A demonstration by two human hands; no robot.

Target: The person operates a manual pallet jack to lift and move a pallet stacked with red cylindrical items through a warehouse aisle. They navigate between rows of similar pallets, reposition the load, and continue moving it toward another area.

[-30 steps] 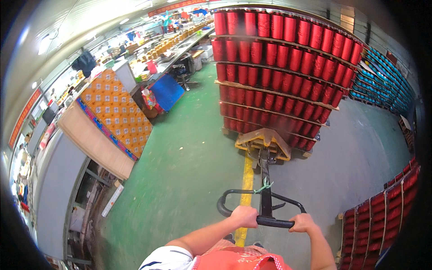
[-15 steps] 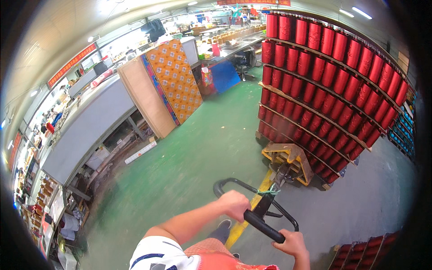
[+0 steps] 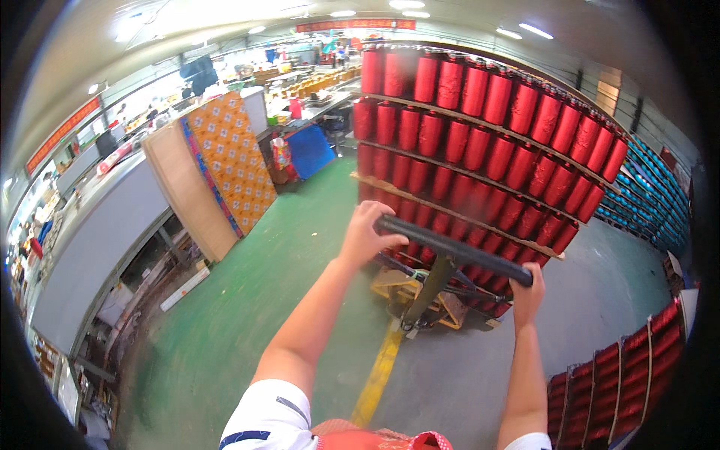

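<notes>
At mid-frame, the right hand [image 3: 529,292] curls around the right end of the pallet-jack handle [image 3: 457,249]; the left hand [image 3: 364,236] meets its left end, how tightly I can't tell. Even pressure should steady the stacked red jars [image 3: 499,154], upper right.

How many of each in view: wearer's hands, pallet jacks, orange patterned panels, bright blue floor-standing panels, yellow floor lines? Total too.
Wearer's hands, left hand and right hand: 2
Pallet jack: 1
Orange patterned panel: 1
Bright blue panel: 1
Yellow floor line: 1
Total: 6
</notes>
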